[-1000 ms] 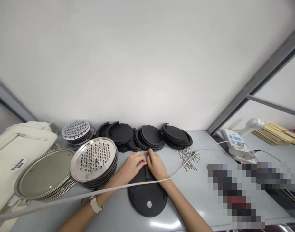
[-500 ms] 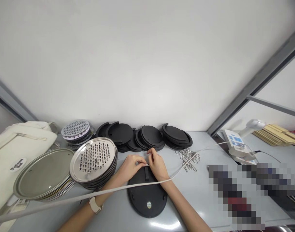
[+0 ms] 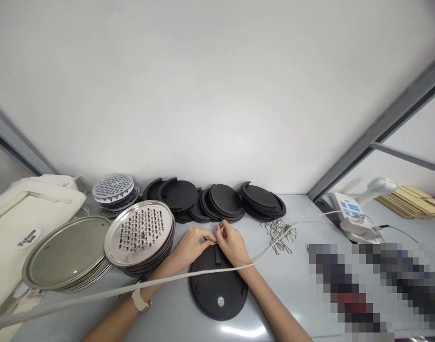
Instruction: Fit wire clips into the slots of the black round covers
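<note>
On a grey table (image 3: 296, 285), a black round disc (image 3: 219, 297) lies flat near the near edge, a round sticker (image 3: 221, 301) on its near part and a black strap (image 3: 218, 255) at its far part. Over that far part, the left hand (image 3: 195, 243) has thumb and index finger nearly closed on a small metal piece (image 3: 216, 243). The right hand (image 3: 234, 244) is just beside it, fingers curled and fingertips close together; whether they grip the piece too cannot be told. A pile of metal clips (image 3: 279, 235) lies to the right, beyond the disc. Stacked black lids (image 3: 180, 195) line the far edge by the wall. Toward the left edge stand a stack of metal grater discs (image 3: 141, 232) and a stack of metal trays (image 3: 70, 251). A pale cable (image 3: 182, 276) crosses in front of both forearms.
</note>
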A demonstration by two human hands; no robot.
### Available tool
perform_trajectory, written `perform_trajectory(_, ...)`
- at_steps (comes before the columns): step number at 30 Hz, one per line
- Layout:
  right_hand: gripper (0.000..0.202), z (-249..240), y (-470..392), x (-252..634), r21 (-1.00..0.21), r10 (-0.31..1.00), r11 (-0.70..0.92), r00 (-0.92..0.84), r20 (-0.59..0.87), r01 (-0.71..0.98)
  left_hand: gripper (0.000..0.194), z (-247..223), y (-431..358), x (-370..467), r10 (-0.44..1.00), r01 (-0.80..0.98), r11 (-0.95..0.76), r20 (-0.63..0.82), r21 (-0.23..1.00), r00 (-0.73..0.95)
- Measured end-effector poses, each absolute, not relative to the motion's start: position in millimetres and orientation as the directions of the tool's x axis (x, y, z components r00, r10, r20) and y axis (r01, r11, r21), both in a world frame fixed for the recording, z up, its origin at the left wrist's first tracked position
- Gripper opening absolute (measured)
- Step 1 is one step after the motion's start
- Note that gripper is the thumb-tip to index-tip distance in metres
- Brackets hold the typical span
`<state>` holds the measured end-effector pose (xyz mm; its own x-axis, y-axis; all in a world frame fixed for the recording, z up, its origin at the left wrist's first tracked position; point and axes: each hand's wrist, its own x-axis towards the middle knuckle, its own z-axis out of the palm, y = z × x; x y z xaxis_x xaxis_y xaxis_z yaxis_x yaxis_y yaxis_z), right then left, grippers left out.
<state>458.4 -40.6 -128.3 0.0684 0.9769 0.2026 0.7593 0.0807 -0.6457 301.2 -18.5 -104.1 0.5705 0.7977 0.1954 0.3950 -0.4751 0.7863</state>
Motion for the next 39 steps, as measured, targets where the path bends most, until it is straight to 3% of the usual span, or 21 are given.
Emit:
perform_trajectory(9, 0.022, -130, -41, 461, -0.614, 0.976, 0.089, 0.055, 0.213, 0.784, 0.018, -104, -22, 302, 0.821, 0.464, -0.468, 0.176, 0.752, 0.543)
perform_trajectory(16, 0.028, -130, -40, 460, -0.515, 0.987, 0.100, -0.019, 0.161, 0.852, 0.018, -109, -24, 302, 0.812, 0.465, -0.499, 0.206, 0.731, 0.546)
perform_trajectory(22, 0.025, -125, -44, 463, -0.555, 0.969, 0.203, -0.084, 0.233, 0.807, 0.017, -116, -26, 303, 0.777, 0.420, -0.568, 0.292, 0.708, 0.558)
perform_trajectory(31, 0.025, -129, -41, 460, -0.583, 0.982, 0.065, 0.051, 0.180, 0.810, 0.017, -125, -27, 303, 0.719, 0.381, -0.650, 0.372, 0.657, 0.587)
perform_trajectory(36, 0.016, -132, -41, 462, -0.597, 0.985, 0.079, 0.031, 0.172, 0.798, 0.016, -127, -25, 304, 0.722, 0.372, -0.644, 0.373, 0.668, 0.582)
perform_trajectory(39, 0.022, -133, -40, 463, -0.558, 0.988, 0.075, 0.014, 0.154, 0.826, 0.017, -124, -25, 305, 0.741, 0.369, -0.614, 0.350, 0.697, 0.573)
